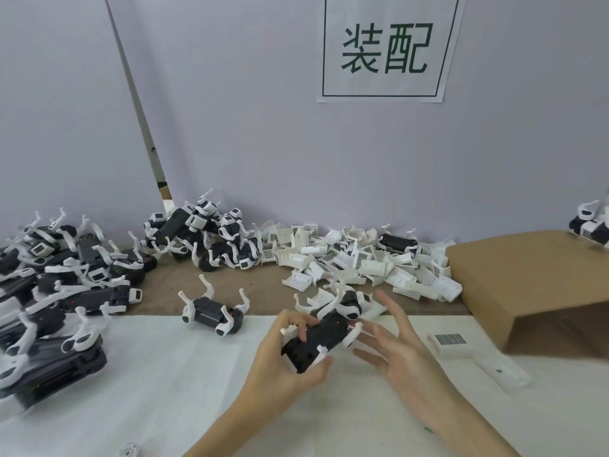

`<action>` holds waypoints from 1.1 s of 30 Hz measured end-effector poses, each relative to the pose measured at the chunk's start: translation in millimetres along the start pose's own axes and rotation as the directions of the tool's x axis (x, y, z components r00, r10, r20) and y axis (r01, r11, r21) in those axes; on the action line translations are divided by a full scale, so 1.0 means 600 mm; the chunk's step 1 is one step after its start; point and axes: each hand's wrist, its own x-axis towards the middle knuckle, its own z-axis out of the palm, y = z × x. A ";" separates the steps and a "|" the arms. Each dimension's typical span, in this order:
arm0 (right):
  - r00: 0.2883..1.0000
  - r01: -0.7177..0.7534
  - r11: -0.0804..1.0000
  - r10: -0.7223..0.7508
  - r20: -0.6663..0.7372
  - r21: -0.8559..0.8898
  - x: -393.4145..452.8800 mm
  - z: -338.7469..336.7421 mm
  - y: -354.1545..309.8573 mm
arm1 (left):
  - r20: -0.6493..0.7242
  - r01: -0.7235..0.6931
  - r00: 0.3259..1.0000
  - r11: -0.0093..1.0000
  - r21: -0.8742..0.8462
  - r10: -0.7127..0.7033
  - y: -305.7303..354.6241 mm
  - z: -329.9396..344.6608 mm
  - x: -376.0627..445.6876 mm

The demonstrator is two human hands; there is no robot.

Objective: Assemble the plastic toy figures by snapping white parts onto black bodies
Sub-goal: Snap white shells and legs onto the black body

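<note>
My left hand (283, 354) grips a black toy body (321, 338) with white legs, held just above the white mat, its fingers curled over the top and thumb under the near end. My right hand (392, 341) is open beside the body's right side, fingers spread and straight, close to a white leg. A second black figure (212, 313) lies legs-up on the mat's far edge to the left. A heap of loose white shell parts (359, 262) lies behind my hands against the wall.
Piles of black-and-white figures lie at the left (66, 275) and back centre (204, 235). A cardboard box (534, 285) stands at the right, with figures (593, 225) on it. A white part with a grille (451, 344) lies right of my hands. A paper sign (385, 47) hangs on the wall.
</note>
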 end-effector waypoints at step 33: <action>0.997 -0.004 0.962 -0.017 -0.073 -0.275 -0.026 0.018 -0.008 | 0.122 0.439 0.896 0.818 -0.372 -0.426 -0.008 0.005 -0.009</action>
